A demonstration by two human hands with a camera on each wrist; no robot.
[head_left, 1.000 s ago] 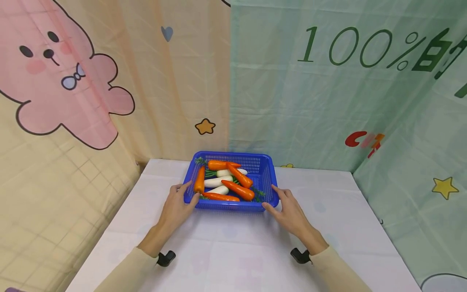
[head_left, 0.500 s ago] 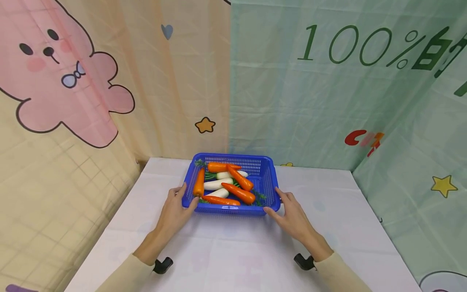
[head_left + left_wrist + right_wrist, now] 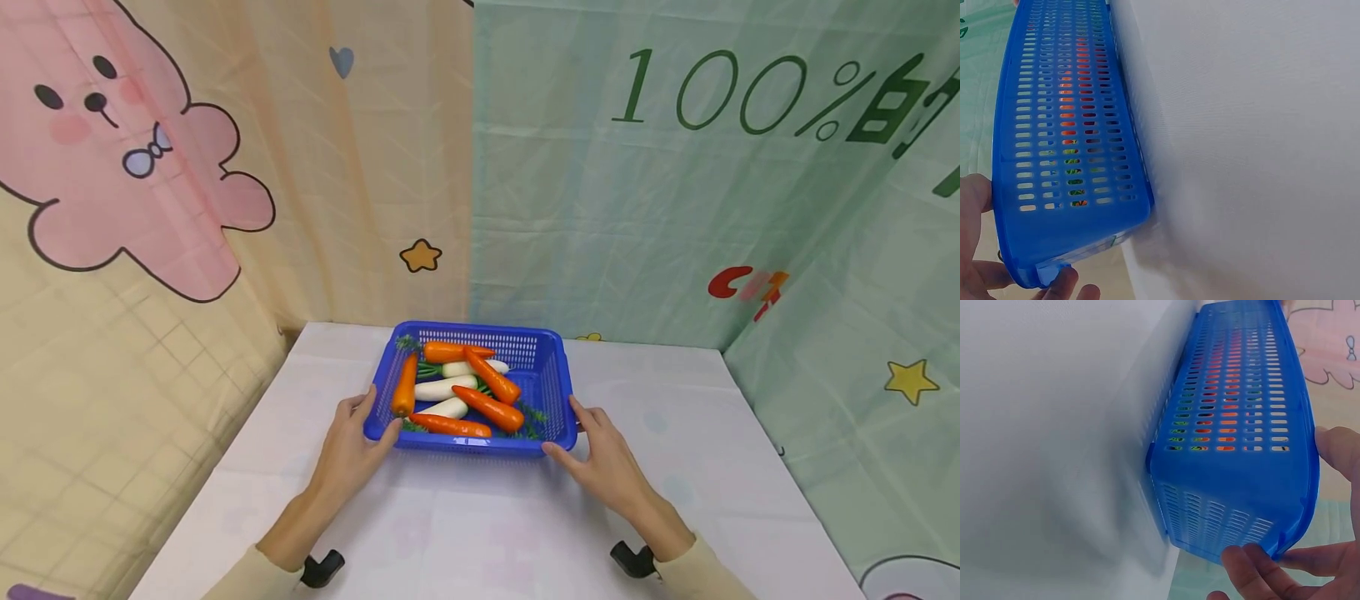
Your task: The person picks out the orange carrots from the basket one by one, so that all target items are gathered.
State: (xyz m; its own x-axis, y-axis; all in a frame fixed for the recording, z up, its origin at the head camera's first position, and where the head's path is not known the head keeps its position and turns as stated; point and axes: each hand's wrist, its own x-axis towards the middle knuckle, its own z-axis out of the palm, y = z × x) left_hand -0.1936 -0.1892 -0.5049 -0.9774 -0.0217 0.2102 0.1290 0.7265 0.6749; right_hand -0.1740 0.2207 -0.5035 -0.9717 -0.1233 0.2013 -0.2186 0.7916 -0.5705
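Observation:
A blue plastic basket (image 3: 534, 383) with slotted walls is on the white-covered table, holding several orange carrots (image 3: 489, 409) and white radishes (image 3: 446, 389) with green tops. My left hand (image 3: 347, 450) grips its near left corner, thumb on the front rim and fingers at the side. At the near right corner my right hand (image 3: 611, 462) holds it the same way. In the left wrist view, fingertips curl under the rim of the basket (image 3: 1072, 228). The right wrist view shows fingers bent beneath the rim of the basket (image 3: 1229, 475). Whether its base touches the cloth I cannot tell.
White cloth covers the table (image 3: 480, 525) in front of and beside the basket. Printed curtains (image 3: 570, 208) hang close behind the table and along both sides. A black camera mount (image 3: 324, 568) sits at the left wrist, another camera mount (image 3: 632, 559) at the right.
Both hands have drawn the basket a little nearer to me, away from the back curtain. The carrots and radishes have come along inside it.

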